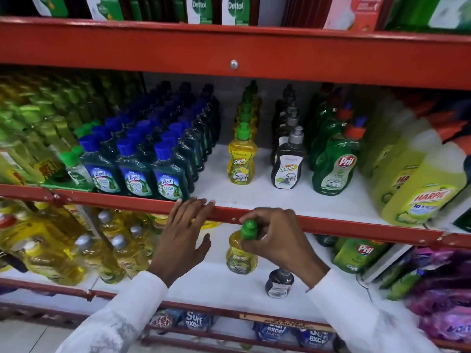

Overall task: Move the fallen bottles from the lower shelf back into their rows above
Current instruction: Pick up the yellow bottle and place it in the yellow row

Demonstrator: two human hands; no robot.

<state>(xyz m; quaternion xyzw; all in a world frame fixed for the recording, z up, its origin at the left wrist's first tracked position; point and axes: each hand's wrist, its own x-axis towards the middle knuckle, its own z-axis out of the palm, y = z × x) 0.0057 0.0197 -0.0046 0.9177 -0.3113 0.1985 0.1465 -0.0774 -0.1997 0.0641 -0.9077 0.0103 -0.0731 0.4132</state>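
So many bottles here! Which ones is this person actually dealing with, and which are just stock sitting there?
Part of the job:
- yellow bottle with green cap, gripped by the right hand
- dark bottle on the lower shelf
- yellow row and dark row above
- left hand, empty

Just stock:
- blue-capped Lizol bottles
- Pril bottles
- Harpic bottles

A shop: red shelves (pixel 229 49) packed with rows of branded cleaning bottles (pixel 135 171).

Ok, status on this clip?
Right hand gripping yellow bottle by green cap. Left hand open, empty. Dark bottle waiting below. Red shelf rail overhead.
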